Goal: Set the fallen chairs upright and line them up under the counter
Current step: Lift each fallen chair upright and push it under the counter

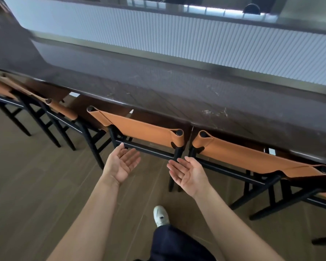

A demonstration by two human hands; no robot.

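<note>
- Left hand (121,164) — palm up, fingers relaxed, holding nothing; it hovers just in front of the black rail of the middle chair (139,129).
- Right hand (186,174) — palm up too, released and holding nothing, near that chair's right back leg.
- The middle chair stands upright, its tan back against the tabletop (177,91) edge.
- The right chair (252,157) stands upright just beside it; the left chairs (64,112) stand in the same row.
- A white shoe (160,215) rests on the floor (36,176).
</note>
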